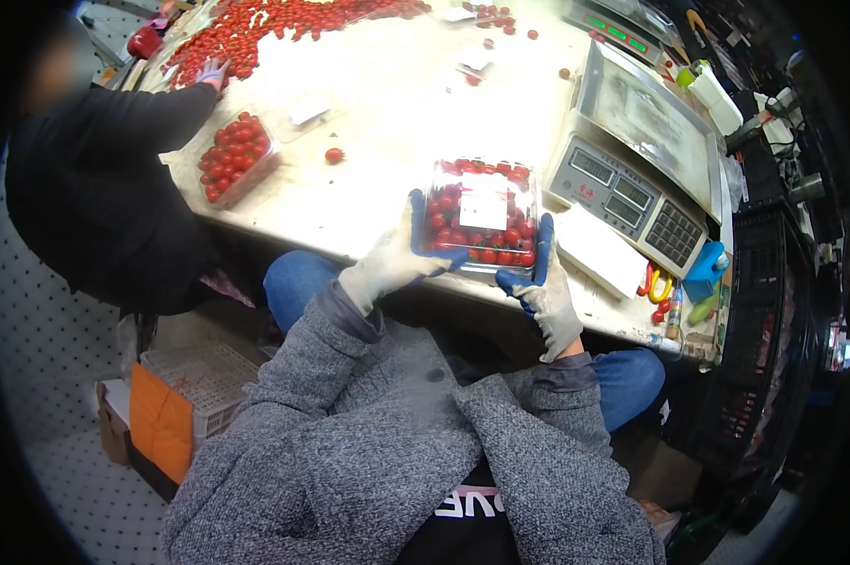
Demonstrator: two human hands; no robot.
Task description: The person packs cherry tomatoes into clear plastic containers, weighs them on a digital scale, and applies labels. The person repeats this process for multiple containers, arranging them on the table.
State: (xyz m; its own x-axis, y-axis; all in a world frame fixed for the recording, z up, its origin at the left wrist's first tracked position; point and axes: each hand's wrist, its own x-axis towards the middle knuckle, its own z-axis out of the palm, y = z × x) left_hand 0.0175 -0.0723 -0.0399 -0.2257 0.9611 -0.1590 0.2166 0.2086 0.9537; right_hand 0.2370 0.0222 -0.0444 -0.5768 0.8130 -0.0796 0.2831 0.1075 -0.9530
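Note:
Both my hands wear pale knit gloves with blue palms and fingers. A clear plastic clamshell of cherry tomatoes point(449, 236), its lid closed and a white label on top, lies at the table's near edge between them. My left hand point(403, 258) is on its left side, thumb along the front edge. My right hand point(548, 296) is at its right side and near corner. The two hands hold the box from both sides. One loose cherry tomato point(334, 155) rests on the table to the left.
A digital scale point(633, 194) stands at right, beside a white box point(598, 251), scissors point(658, 284) and a blue dispenser point(705, 272). At left are an open tomato container point(234, 162) and a co-worker's gloved hand point(213, 70) at a tomato pile point(276, 21). Another scale point(615, 32) stands behind.

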